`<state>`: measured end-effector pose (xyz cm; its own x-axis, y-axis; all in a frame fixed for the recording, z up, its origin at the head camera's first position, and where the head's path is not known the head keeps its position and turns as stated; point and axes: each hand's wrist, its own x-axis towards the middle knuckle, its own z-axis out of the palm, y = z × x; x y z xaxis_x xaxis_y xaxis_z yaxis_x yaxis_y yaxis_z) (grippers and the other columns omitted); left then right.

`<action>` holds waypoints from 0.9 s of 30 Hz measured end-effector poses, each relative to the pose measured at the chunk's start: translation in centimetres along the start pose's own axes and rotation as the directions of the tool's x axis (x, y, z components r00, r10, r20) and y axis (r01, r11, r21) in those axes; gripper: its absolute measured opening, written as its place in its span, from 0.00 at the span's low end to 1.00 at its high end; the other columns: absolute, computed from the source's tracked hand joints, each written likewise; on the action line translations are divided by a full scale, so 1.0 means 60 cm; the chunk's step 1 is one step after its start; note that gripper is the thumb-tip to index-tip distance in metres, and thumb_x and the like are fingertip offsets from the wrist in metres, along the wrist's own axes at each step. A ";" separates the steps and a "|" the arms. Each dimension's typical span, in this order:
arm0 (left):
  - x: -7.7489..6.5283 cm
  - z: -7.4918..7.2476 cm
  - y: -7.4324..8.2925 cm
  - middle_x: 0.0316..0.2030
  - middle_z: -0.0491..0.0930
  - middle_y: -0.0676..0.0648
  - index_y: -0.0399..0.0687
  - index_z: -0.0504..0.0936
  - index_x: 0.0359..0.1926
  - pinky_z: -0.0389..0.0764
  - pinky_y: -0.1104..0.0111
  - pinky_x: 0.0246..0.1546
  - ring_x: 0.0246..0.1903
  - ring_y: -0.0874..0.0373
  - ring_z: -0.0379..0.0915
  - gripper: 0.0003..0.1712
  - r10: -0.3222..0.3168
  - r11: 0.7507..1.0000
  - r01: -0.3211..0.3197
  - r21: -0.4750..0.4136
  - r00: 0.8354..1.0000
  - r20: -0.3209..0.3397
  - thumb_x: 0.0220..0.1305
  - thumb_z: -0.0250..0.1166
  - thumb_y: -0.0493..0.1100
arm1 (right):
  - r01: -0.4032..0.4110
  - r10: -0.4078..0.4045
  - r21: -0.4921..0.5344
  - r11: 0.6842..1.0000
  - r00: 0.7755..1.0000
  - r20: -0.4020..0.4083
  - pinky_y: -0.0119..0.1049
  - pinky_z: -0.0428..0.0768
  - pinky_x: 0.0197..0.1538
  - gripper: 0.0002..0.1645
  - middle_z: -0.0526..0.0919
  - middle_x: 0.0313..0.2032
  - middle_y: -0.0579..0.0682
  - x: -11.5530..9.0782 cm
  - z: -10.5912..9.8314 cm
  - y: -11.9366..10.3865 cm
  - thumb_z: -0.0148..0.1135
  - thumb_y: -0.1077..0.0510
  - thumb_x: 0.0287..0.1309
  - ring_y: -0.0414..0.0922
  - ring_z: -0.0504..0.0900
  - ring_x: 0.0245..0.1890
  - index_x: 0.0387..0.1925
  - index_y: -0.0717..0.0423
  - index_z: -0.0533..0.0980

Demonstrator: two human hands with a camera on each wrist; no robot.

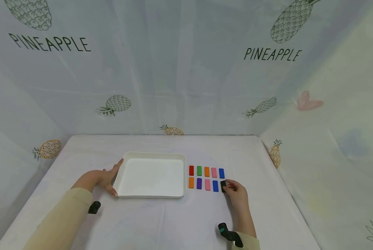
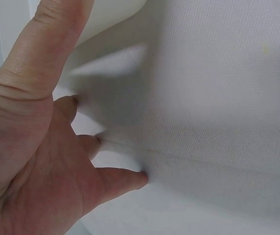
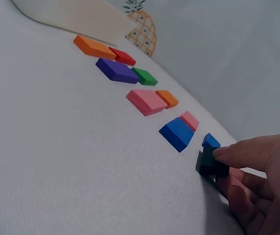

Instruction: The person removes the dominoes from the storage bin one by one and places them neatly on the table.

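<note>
My right hand (image 1: 237, 194) pinches a small dark rectangular block (image 3: 211, 165) between thumb and fingers at the right end of the front row of blocks. In the right wrist view this block looks blackish green, and a blue block (image 3: 210, 140) shows just behind it. My left hand (image 1: 104, 178) lies spread at the left side of a shallow white tray (image 1: 152, 196), thumb near its front corner and a finger reaching toward its back corner. The left wrist view shows the left palm and fingers (image 2: 123, 179) extended, their tips at the white cloth.
Between tray and right hand lie two rows of flat coloured blocks: red (image 1: 191, 170), green (image 1: 199, 170), purple (image 1: 199, 183), plus orange, pink and blue ones. A white cloth (image 1: 142, 222) covers the table. Pineapple-printed fabric (image 1: 174, 69) hangs behind and at both sides.
</note>
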<state>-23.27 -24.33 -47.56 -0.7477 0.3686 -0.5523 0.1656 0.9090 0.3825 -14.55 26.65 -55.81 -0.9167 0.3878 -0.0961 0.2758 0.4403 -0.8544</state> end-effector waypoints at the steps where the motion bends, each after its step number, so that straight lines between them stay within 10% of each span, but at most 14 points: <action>1: 0.000 0.000 -0.001 0.69 0.34 0.20 0.40 0.20 0.72 0.44 0.28 0.58 0.63 0.14 0.34 0.85 0.001 1.000 -0.001 -0.002 1.000 0.001 0.38 0.81 0.59 | 0.001 -0.001 -0.004 1.000 1.000 0.002 0.29 0.74 0.33 0.19 0.79 0.37 0.53 -0.001 0.000 -0.001 0.65 0.63 0.60 0.49 0.74 0.38 0.53 0.60 0.80; 27: -0.003 0.000 0.003 0.69 0.34 0.21 0.41 0.20 0.72 0.44 0.27 0.58 0.64 0.15 0.32 0.85 -0.002 1.000 0.002 -0.028 1.000 -0.001 0.37 0.81 0.58 | 0.013 -0.014 -0.071 0.997 1.000 -0.010 0.33 0.69 0.30 0.15 0.75 0.29 0.50 0.001 0.005 0.004 0.64 0.63 0.58 0.47 0.71 0.32 0.48 0.61 0.81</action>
<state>-23.10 -24.26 -47.39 -0.7486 0.3668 -0.5523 0.1462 0.9038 0.4022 -14.63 26.53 -56.15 -0.9173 0.3902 -0.0791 0.2837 0.5014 -0.8174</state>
